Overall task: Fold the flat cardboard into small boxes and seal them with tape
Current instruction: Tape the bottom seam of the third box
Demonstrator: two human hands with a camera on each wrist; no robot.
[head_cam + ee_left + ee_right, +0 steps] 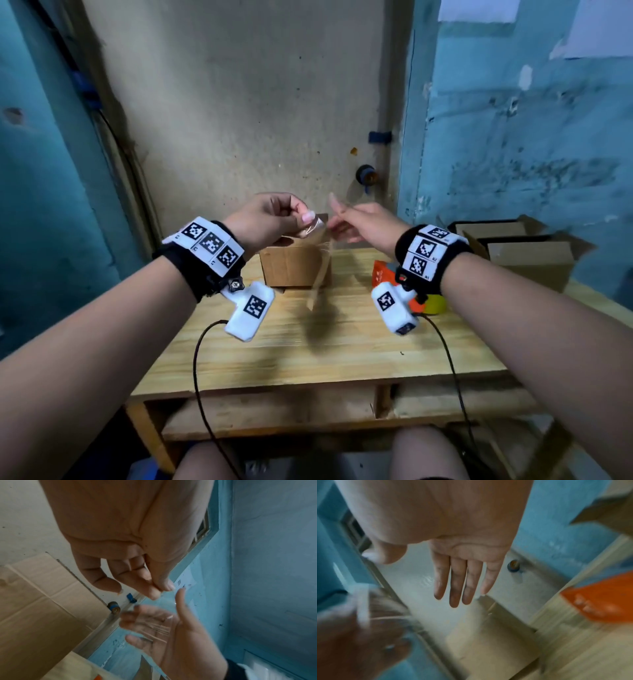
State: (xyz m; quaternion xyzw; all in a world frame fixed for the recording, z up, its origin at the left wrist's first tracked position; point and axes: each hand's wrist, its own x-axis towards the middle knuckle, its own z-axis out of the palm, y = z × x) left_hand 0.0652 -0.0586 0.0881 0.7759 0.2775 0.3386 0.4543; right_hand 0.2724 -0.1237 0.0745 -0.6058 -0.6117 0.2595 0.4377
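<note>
A small brown cardboard box (pixel 287 269) stands on the wooden table (pixel 308 346), near its far edge. Above the box, my left hand (pixel 306 223) pinches the top end of a clear tape strip (pixel 318 274) between thumb and forefinger. The strip hangs down in front of the box's right side. In the left wrist view the pinch of my left hand (pixel 160 590) is plain, and the tape strip (pixel 154 623) stretches across in front of my right palm. My right hand (pixel 337 219) hovers just right of the strip, its straight fingers (pixel 456 588) holding nothing.
An orange tape dispenser (pixel 383 271) with a yellow-green roll (pixel 435 304) lies on the table under my right wrist. Open cardboard boxes (pixel 520 255) stand at the back right. A beige wall panel and blue walls close in behind the table.
</note>
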